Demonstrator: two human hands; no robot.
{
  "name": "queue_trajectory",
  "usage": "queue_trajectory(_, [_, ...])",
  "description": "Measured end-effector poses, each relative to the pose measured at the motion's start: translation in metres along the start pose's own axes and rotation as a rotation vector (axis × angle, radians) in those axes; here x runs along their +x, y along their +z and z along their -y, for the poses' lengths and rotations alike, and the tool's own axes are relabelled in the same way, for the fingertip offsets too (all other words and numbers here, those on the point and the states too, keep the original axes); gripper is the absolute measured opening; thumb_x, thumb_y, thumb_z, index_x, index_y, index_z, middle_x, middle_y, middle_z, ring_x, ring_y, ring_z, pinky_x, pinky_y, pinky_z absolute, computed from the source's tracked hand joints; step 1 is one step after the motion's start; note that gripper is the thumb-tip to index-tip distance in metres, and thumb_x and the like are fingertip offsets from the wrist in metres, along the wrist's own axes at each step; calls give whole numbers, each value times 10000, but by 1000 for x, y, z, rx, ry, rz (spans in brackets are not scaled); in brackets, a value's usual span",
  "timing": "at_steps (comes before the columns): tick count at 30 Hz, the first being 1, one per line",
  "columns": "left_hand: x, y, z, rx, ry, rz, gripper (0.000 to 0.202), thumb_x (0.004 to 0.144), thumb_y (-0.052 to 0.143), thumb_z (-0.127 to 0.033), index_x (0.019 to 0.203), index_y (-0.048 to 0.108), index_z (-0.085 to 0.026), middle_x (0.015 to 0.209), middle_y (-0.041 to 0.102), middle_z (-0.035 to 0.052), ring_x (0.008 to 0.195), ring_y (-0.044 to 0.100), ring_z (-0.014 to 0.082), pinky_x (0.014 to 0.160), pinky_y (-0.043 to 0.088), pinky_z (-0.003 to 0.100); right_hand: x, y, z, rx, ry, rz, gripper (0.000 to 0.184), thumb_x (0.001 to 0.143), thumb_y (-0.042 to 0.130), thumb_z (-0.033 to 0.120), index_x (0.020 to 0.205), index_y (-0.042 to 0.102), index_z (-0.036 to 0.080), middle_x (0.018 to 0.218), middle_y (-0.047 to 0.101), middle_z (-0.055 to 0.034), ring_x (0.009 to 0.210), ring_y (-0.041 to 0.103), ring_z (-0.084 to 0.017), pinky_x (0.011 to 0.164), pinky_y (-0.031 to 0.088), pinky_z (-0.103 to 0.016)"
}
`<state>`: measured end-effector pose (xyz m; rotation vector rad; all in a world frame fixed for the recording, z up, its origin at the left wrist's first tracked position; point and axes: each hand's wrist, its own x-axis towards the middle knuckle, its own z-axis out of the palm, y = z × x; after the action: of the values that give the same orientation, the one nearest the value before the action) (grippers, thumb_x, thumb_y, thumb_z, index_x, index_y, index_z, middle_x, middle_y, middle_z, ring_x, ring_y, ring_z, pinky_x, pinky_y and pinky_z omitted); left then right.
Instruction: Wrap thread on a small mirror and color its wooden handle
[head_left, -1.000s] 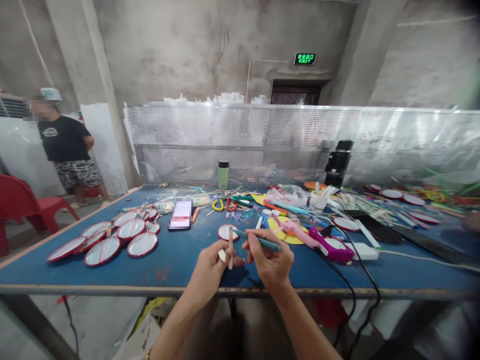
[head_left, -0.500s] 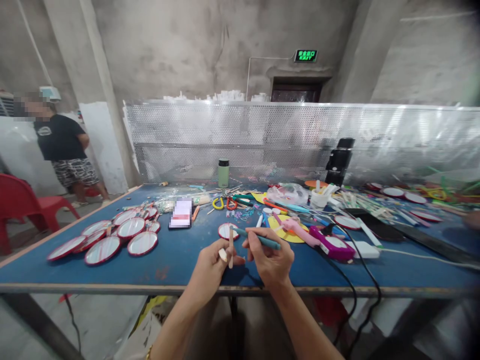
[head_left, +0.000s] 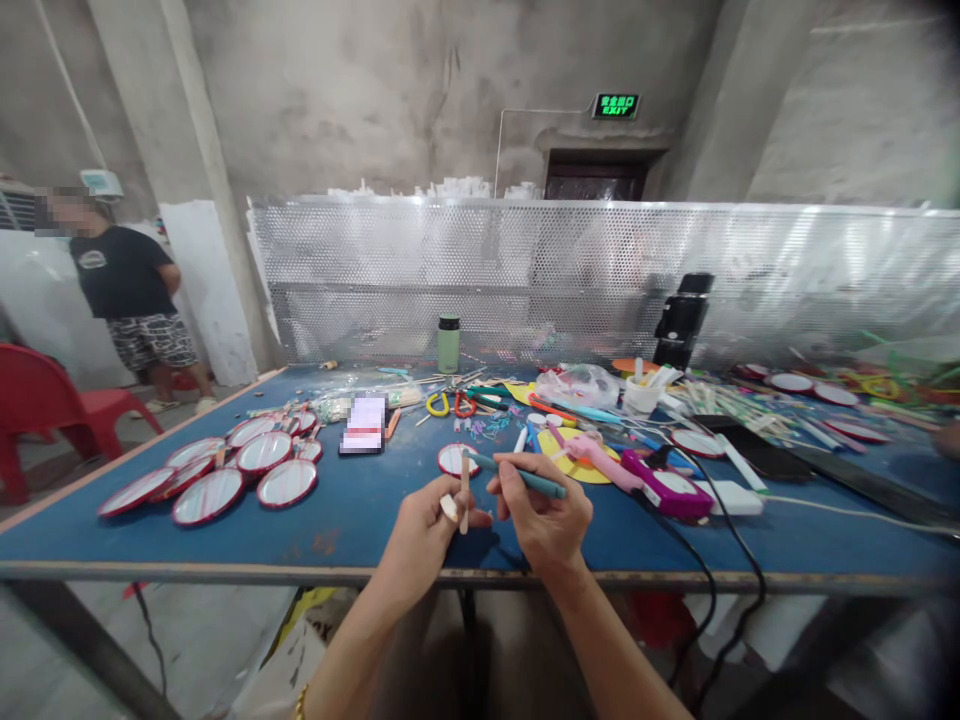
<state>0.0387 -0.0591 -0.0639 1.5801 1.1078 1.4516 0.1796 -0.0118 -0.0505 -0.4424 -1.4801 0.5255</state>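
Observation:
My left hand (head_left: 416, 535) is closed on a flat wooden craft stick (head_left: 464, 505), held upright over the table's near edge. At its thumb shows a small whitish piece (head_left: 448, 507), whose kind I cannot make out. My right hand (head_left: 555, 515) grips a teal pen (head_left: 538, 483) in a writing hold. The pen's tip points left at the upper end of the stick; whether it touches, I cannot tell. Just behind the stick, a round red-rimmed disc (head_left: 450, 459) with a pale shiny face lies on the blue table (head_left: 337, 545).
Several similar discs (head_left: 208, 497) are piled at left, near a phone (head_left: 364, 424). A green bottle (head_left: 448, 345) stands at the back. To the right lie a pink glue gun (head_left: 592, 455), a purple device (head_left: 664, 485) and black cables. A person (head_left: 124, 270) stands far left.
The view has shifted very slightly. Both hands keep their hold on the stick and the pen, with almost no movement.

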Motion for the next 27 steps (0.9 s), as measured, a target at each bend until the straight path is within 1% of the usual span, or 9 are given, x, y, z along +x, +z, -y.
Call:
queue_trajectory(3, [0,0,1,3,0,-6,302,920,522,-414,726,537,-183,665,575,-21,671,664,181,653,447,231,0,0,1,-23,2,10,99,889,615,231,910,691,172,675,687,-24,423,586,-91,363,469,-177])
queue_trajectory(7, [-1,1,2,14,8,-10,287,922,520,-398,734,533,-181,676,572,-19,647,640,165,640,437,225,-1,1,1,-26,-15,6,91,886,617,225,904,692,177,686,692,-23,428,593,-93,382,486,-184])
queue_trajectory(10, [0,1,1,19,13,-7,295,923,515,-392,719,527,-179,674,556,-22,629,624,156,632,438,222,-1,2,0,-26,-28,4,84,883,621,212,909,695,184,677,688,-13,426,592,-90,399,496,-186])
queue_trajectory(16, [1,1,-3,46,27,-17,302,918,513,-395,712,536,-175,663,545,-24,595,573,136,629,441,219,1,2,2,-75,-45,3,96,882,617,227,902,697,179,680,696,-19,437,606,-100,412,510,-194])
queue_trajectory(21, [0,1,-5,50,29,-22,313,916,514,-412,709,540,-178,660,539,-23,585,548,133,618,448,218,1,1,1,-116,-42,4,101,880,617,239,881,700,182,657,693,-17,440,610,-105,403,506,-191])
queue_trajectory(27, [0,2,-6,52,28,-26,318,909,516,-426,710,553,-181,670,540,-19,595,549,138,624,456,221,0,2,0,-112,-57,-2,87,876,621,221,894,700,192,691,700,-23,461,622,-108,409,510,-195])
